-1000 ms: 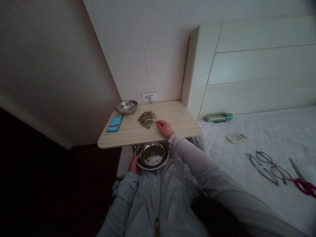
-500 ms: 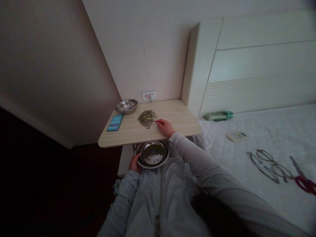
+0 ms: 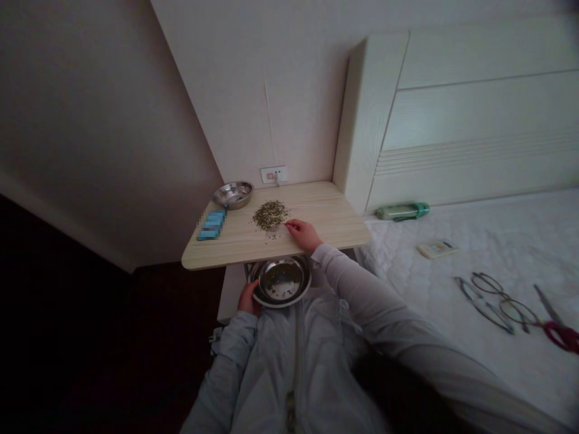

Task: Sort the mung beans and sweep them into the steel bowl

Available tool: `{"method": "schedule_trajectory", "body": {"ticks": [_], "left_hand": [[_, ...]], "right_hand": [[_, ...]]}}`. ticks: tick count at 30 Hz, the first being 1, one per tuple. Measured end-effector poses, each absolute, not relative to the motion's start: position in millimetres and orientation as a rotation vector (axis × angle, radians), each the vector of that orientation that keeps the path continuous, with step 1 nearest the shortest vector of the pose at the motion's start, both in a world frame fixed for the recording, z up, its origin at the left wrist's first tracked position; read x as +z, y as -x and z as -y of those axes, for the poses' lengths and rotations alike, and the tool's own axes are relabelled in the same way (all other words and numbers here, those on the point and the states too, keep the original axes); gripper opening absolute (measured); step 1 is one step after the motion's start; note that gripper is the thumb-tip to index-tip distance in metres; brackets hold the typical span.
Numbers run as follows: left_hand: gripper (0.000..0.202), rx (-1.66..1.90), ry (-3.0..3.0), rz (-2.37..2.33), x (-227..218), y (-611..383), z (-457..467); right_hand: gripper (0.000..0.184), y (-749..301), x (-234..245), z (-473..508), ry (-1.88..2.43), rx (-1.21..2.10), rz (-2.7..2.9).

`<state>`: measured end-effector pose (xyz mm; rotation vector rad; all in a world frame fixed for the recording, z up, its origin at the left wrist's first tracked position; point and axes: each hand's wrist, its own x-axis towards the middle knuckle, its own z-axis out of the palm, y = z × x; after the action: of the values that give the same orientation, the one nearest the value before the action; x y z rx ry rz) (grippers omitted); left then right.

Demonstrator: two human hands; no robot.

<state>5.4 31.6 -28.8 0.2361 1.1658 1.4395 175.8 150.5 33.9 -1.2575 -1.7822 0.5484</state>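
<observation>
My left hand (image 3: 249,298) grips the left rim of a steel bowl (image 3: 282,282), held below the front edge of a small wooden-topped table (image 3: 325,205). A few dark bits lie in the bowl. On the tabletop is a loose pile of small green-brown grains (image 3: 270,215). Just to the right of the pile, my right hand (image 3: 302,233) has its thumb and finger pinched together close to the surface. A thin dark tip shows at the fingertips; what it is, I cannot make out. Scattered grains lie in front of the pile.
Another steel bowl (image 3: 233,194) and a blurred blue item (image 3: 211,225) are on the table's left side. On the white bed (image 3: 488,241) lie a green bottle (image 3: 402,211), a pale flat device (image 3: 438,249), two pairs of glasses (image 3: 518,310) and red-handled scissors (image 3: 561,335).
A few more grains lie in front of the pile. Both hands stay nearly in place, and the view has shifted slightly.
</observation>
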Motion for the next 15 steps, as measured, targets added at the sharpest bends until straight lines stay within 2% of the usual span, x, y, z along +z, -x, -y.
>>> {"method": "schedule_trajectory", "body": {"ticks": [15], "left_hand": [[0.005, 1.482, -0.273, -1.144, -34.9, -4.0, -32.0]], "right_hand": [[0.024, -176.6, 31.1, -149.4, 1.218, 0.693, 1.668]]}}
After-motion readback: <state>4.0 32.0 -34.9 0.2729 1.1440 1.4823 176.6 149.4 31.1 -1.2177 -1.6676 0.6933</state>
